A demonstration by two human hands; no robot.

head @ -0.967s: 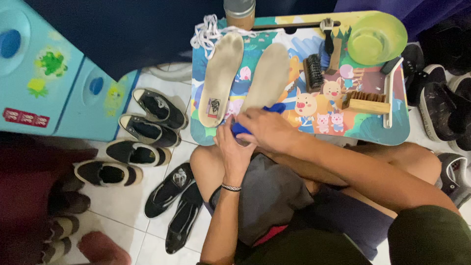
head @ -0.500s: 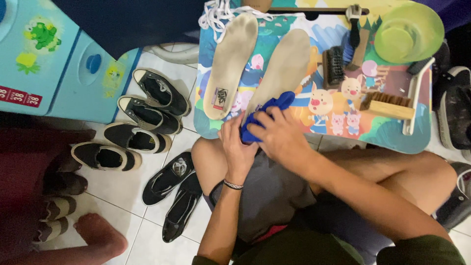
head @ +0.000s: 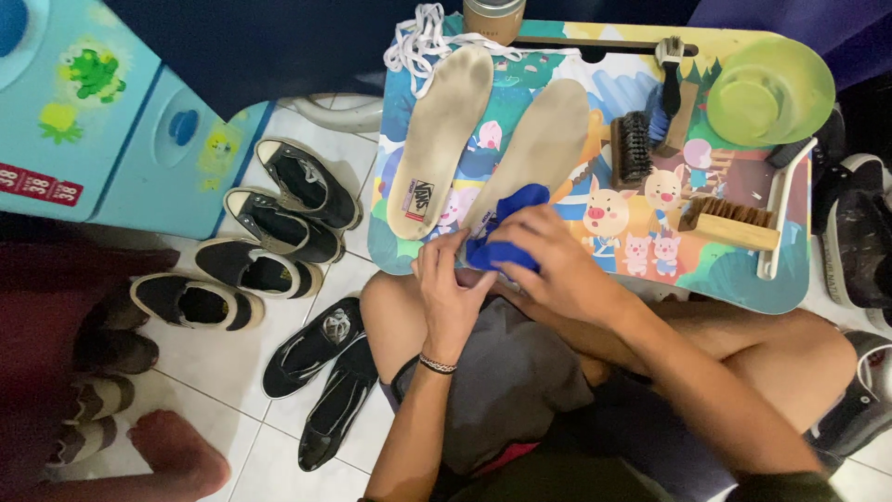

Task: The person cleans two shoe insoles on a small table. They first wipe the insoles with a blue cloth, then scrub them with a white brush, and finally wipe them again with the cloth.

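My right hand point(head: 548, 265) is closed around a blue cloth point(head: 506, 228) and presses it on the heel end of a beige insole point(head: 544, 144) lying on a small colourful cartoon table point(head: 743, 274). My left hand point(head: 451, 288) sits at the table's near edge, fingers touching the cloth and the insole's heel. A second beige insole point(head: 441, 139) lies to its left on the table. White laces point(head: 423, 37) are piled at the table's far left corner.
On the table stand a green bowl point(head: 767, 88), a dark brush point(head: 632, 144), a wooden brush point(head: 729, 218), a thin handled brush point(head: 671, 74) and a can point(head: 492, 14). Several dark shoes point(head: 279, 232) lie on the white tiled floor at left. Blue drawers point(head: 102, 112) stand far left. Another person's foot point(head: 177, 451).
My right hand has slid the blue cloth a little up the insole's heel. The view has shifted down and right, showing more of the table.
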